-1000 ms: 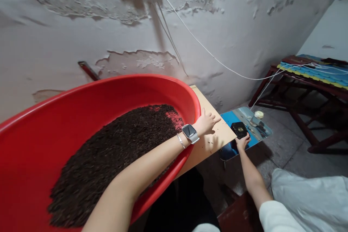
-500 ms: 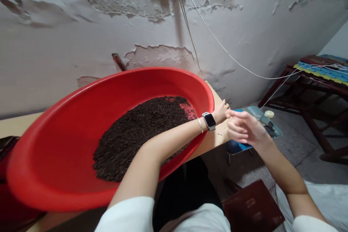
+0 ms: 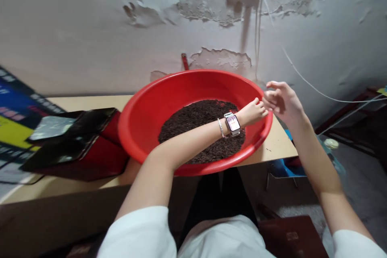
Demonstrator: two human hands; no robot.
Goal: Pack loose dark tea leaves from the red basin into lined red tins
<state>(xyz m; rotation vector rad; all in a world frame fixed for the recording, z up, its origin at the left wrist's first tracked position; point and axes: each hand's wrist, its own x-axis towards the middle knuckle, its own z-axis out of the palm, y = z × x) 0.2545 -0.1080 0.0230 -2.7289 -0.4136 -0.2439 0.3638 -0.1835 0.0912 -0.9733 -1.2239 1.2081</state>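
My left hand (image 3: 253, 113) is over the right side of a red plastic tub (image 3: 142, 121), its fingers loosely bent and slightly apart. A smartwatch (image 3: 232, 123) and a bracelet (image 3: 220, 127) are on that wrist. Close beside its fingertips, my right hand (image 3: 281, 100) hovers near the tub's right rim, with half-curled, spread fingers. Whether the two hands touch, I cannot tell. Nothing shows in either of them. Dark, loose, seed-like grains (image 3: 193, 119) cover the tub's bottom, partly hidden under my left forearm.
The tub stands on a light wooden table (image 3: 276, 143) against a peeling wall. Left of it are a dark red and black bag (image 3: 102, 153) and a printed box (image 3: 18, 117). A white cord (image 3: 305, 78) hangs at right, above a low blue table (image 3: 282, 169) and a lidded jar (image 3: 331, 143).
My right hand has left the black box on the low blue table and risen beside my left hand. The view has swung left, bringing the bag and printed box into sight.
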